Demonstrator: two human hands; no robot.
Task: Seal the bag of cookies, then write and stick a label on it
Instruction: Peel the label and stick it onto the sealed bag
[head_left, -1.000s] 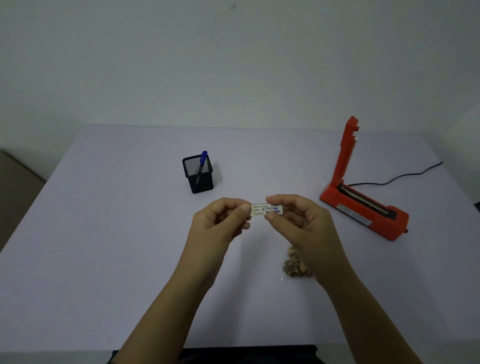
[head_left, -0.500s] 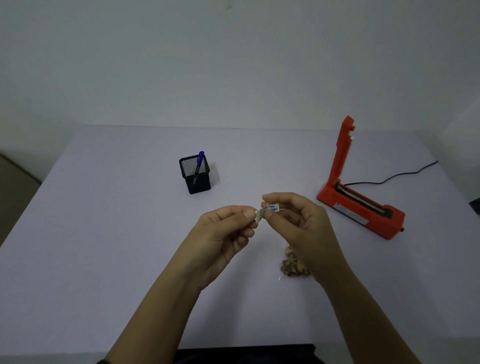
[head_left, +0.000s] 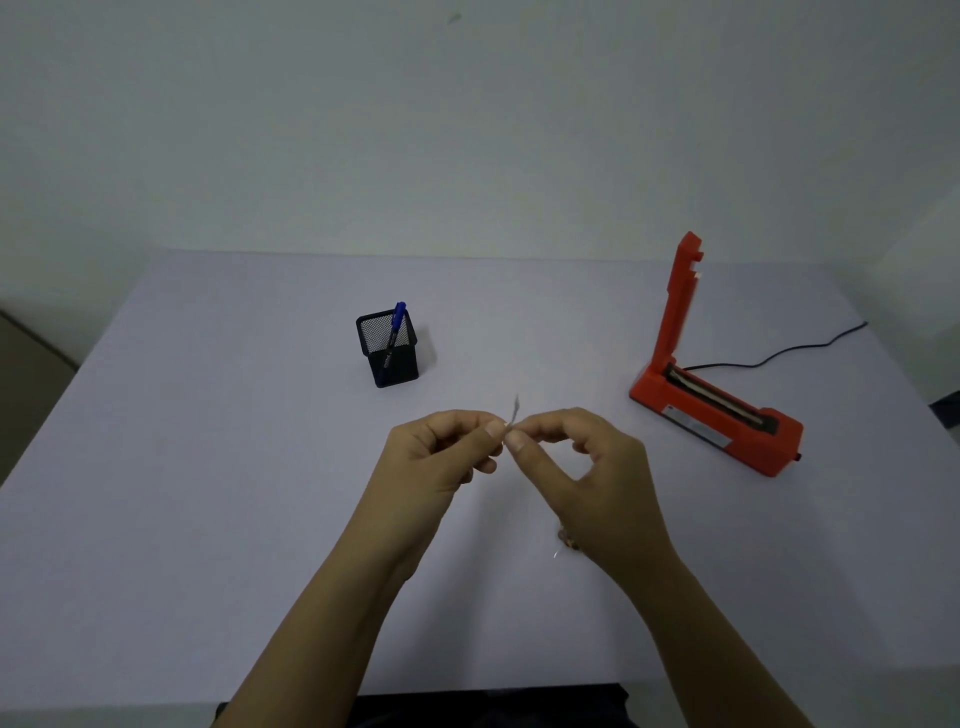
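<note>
**Left hand (head_left: 447, 457) and right hand (head_left: 587, 478) pinched the label (head_left: 514, 413): sticking step in hand**

Both hands were held above the surface (head_left: 208, 467), their thumb and forefinger tips meeting on one small pale strip, the label. The other fingers were loosely curled. The strip stood edge-on to the camera and poked up from the pinch. No writing was readable, and I could not tell if any backing had parted.

The bag of cookies (head_left: 567, 543) lay on the surface under the right wrist, mostly hidden. Only a brown corner and a glint of film showed, so its seal could not be checked.

The sealer (head_left: 717, 415) stood well to the right with its arm raised and nothing in it. The pen (head_left: 398, 325) stood in the mesh holder (head_left: 395, 364).

Judgement: sealing and writing were probably finished, and the step in hand was freeing the label from its backing. The next move called for keeping the sticky face off the fingertips, shifting the right hand off the bag, then pressing the label onto a flat patch of film.
</note>
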